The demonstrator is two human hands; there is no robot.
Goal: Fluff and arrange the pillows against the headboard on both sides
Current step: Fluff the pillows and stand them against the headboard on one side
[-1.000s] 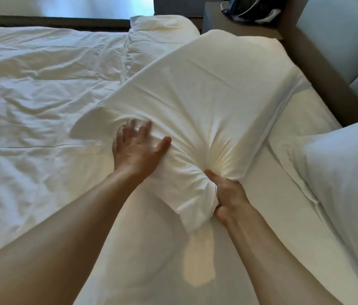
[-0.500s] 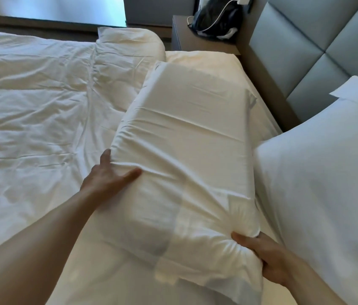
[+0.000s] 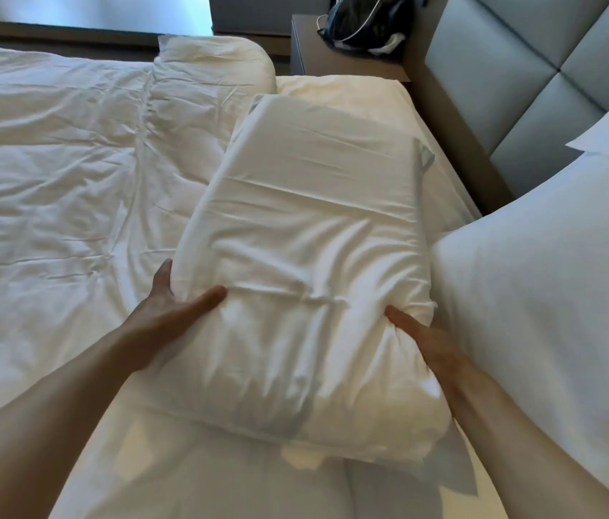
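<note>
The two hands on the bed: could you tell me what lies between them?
In the head view, the cream pillow fills the stretch between the left hand and the right hand; both grip its near end, thumbs on top.

My only camera sits on my head, looking forward and steeply down over the bed (image 3: 52, 174), close above it. The padded headboard (image 3: 520, 80) runs along the upper right of the view; my forearms enter from the bottom edge.
</note>
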